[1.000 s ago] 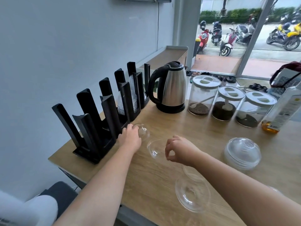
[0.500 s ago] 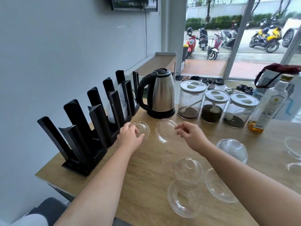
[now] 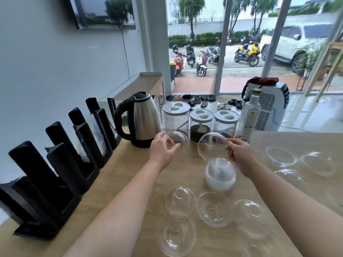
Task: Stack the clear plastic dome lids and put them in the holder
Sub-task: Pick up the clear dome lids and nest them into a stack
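**Clear-plastic dome lid (image 3: 212,146) poised over the stack of nested clear lids (image 3: 220,175)**

Nearest the viewer, loose clear dome lids (image 3: 180,199) lie scattered on the pale wooden counter (image 3: 118,164). Two bare forearms reach forward over them.

Just beyond, right of centre, the stack sits dome side up, with its top hole showing. The held lid hangs directly above it and a little to the left. Their outlines overlap, and I cannot tell whether they touch.

The right hand (image 3: 239,154) pinches this lid by its right rim, between thumb and fingertips, with the wrist raised. The lid is tipped almost on edge, its hollow facing the viewer. To nest, it would probably need turning rim-down before a short drop straight onto the stack. The right hand is plainly the nearer one for that move.

At the same depth, further left, the left hand (image 3: 162,149) pinches a smaller clear dome lid (image 3: 177,138) between thumb and curled fingers. This lid is clear of the other one and well apart from the stack.

The black plastic holder with upright slotted posts (image 3: 55,164) stands against the wall on the left. Its long axis runs from the near left corner away towards the far end, so it is closer to the left hand than to the right. Clear plastic pieces (image 3: 98,134) already stand in its farther slots.

Behind the hands are a steel kettle with a black handle (image 3: 143,117) and three clear jars with white tops (image 3: 176,117).
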Action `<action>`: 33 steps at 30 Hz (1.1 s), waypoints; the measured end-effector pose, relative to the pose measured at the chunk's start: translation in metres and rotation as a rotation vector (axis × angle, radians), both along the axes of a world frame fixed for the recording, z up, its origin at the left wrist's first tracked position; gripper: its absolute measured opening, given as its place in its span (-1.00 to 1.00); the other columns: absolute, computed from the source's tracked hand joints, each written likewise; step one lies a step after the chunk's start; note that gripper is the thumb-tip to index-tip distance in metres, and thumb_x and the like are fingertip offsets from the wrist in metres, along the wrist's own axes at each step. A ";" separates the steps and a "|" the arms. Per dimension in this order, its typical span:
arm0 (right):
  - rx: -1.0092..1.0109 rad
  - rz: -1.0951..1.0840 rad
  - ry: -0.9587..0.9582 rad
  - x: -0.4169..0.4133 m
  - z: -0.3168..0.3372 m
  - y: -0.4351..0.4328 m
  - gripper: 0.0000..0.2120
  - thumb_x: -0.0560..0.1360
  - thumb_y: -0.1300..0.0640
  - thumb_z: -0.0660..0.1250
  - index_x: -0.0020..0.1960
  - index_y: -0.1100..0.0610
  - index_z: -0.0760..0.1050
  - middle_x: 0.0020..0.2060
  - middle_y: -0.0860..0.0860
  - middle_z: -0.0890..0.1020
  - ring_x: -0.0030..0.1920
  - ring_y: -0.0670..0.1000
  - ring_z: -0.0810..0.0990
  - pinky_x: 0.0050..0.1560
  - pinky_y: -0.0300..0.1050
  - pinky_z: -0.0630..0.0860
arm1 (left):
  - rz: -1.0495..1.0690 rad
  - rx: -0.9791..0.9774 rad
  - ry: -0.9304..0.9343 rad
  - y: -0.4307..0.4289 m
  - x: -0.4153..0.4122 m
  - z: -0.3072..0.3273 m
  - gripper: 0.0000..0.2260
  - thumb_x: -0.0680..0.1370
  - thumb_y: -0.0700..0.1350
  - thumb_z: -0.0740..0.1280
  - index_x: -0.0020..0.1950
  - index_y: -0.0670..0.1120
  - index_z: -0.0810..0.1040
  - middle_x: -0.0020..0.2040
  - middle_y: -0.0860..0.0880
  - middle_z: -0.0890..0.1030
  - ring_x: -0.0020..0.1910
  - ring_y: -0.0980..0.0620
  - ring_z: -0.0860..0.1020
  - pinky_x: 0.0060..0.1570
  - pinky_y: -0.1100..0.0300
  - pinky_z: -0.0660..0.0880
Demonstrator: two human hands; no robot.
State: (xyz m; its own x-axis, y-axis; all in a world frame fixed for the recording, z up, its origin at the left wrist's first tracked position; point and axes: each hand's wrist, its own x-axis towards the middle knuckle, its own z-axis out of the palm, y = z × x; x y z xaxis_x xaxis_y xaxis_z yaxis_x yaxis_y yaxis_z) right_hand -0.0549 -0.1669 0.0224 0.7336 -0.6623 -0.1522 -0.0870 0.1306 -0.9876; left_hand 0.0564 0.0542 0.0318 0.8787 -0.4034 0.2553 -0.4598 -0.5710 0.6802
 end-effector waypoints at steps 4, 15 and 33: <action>0.050 -0.067 0.057 -0.023 -0.014 -0.015 -0.83 0.58 0.28 0.18 -0.13 0.15 0.49 -0.39 0.05 0.43 -0.46 -0.06 0.27 -0.52 -0.29 0.23 | -0.066 0.036 -0.002 -0.024 -0.007 -0.007 -0.82 0.49 0.03 0.38 -0.15 -0.05 0.47 0.41 -0.07 0.38 0.43 -0.02 0.30 0.40 0.14 0.18; 0.132 -0.047 0.244 -0.040 -0.051 -0.022 -0.90 0.55 0.32 0.17 -0.03 0.25 0.45 -0.41 0.06 0.40 -0.47 -0.05 0.29 -0.47 -0.23 0.23 | -0.096 0.098 0.022 -0.042 -0.013 -0.027 -0.81 0.48 0.08 0.37 -0.13 -0.01 0.47 0.39 -0.06 0.38 0.41 -0.01 0.33 0.34 0.13 0.27; -0.160 -0.017 0.436 -0.042 -0.065 -0.026 -0.94 0.46 0.24 0.29 -0.13 0.10 0.46 -0.27 0.05 0.56 -0.30 -0.02 0.49 -0.28 -0.14 0.41 | -0.139 0.085 0.074 -0.046 -0.023 -0.032 -0.80 0.49 0.06 0.36 -0.08 -0.06 0.49 0.35 -0.03 0.41 0.38 0.01 0.33 0.19 0.22 0.22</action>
